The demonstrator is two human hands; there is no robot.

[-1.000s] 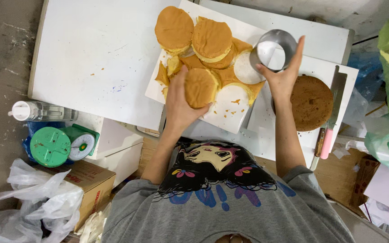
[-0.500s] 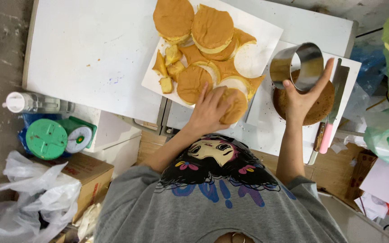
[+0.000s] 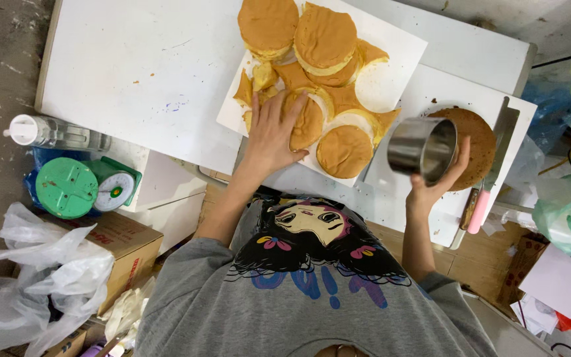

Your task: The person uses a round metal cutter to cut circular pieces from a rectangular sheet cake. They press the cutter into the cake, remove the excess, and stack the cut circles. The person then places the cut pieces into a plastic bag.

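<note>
On the counter: white counter [image 3: 133,86] below me, with a white rectangular board [image 3: 398,49] lying across its far right part, and I'm bent right over it.
Left hand: my left hand [image 3: 273,135] lies flat with the fingers spread, palm down, pressing on a cut round of golden sponge cake [image 3: 308,122] near the front edge of that board; nothing pinched in this grip.
Right hand: my right hand [image 3: 439,182] wraps from below around a shiny round steel ring cutter [image 3: 423,149], thumb and fingers closed on its wall.
Cutter: tilted on its side, open mouth facing right, held just above the white cutting board [image 3: 424,86] and partly in front of a dark brown round cake layer [image 3: 474,149].
Cake rounds: two tall stacks of golden rounds [image 3: 299,30] at the far end of the board, one more single round [image 3: 343,151] at the near edge, just right of my left hand.
Offcuts: ragged golden sponge scraps [image 3: 358,106] lie between the rounds, with round holes showing bare white board.
Knife: long knife with a pink handle [image 3: 490,178] lies just right of the brown layer, blade pointing away from me.
Left side: green kitchen scale [image 3: 84,188] beside a clear plastic bottle [image 3: 51,132], a cardboard box [image 3: 123,244] and crumpled clear plastic bags [image 3: 28,277] lower down.
</note>
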